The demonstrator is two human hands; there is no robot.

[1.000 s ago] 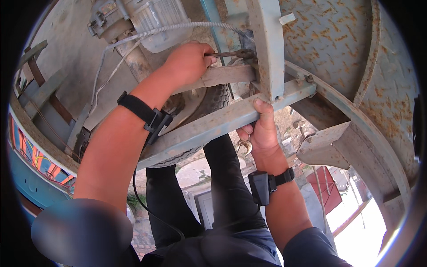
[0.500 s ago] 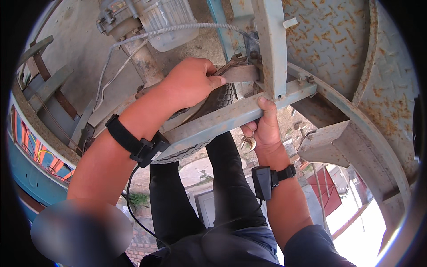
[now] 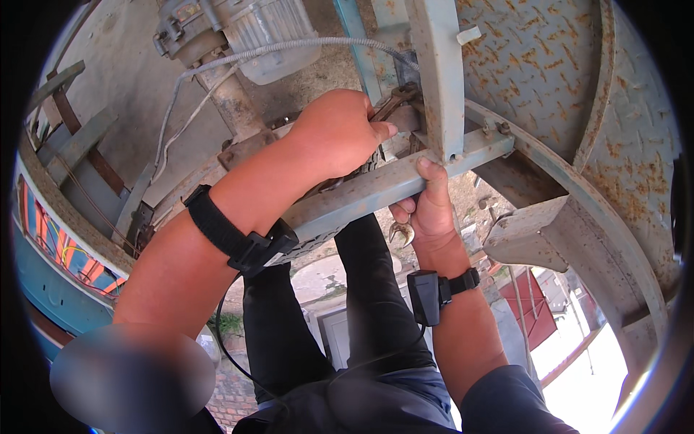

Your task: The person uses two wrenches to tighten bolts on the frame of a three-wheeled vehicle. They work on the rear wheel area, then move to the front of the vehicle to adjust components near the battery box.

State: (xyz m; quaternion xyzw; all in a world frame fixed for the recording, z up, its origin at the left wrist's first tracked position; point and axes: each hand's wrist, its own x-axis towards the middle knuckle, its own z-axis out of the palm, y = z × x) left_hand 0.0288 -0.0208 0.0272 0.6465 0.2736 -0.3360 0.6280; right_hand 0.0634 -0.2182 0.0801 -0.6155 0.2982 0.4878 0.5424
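Note:
My left hand [image 3: 340, 134] is closed around an open-ended wrench [image 3: 392, 105] above the blue-grey metal beam [image 3: 354, 194]. The wrench's jaw end is up against the bolt area beside the upright post [image 3: 441, 79]; whether it sits on a bolt head I cannot tell. Below the beam's near side, my right hand [image 3: 434, 210] grips a second wrench [image 3: 402, 233], its open jaw showing under the fingers. The right thumb presses on the beam's edge, and the rest of that wrench is hidden behind the hand and beam.
A tyre [image 3: 307, 246] lies partly behind the beam. A ribbed motor [image 3: 271, 40] stands at the far side, with a grey corrugated conduit [image 3: 318, 42] running to the post. Rusty tread plate [image 3: 535, 65] and a curved metal rim [image 3: 614, 217] are on the right.
My left hand has moved right with its wrench, bringing the jaw closer to the post. The right hand and its wrench have hardly moved.

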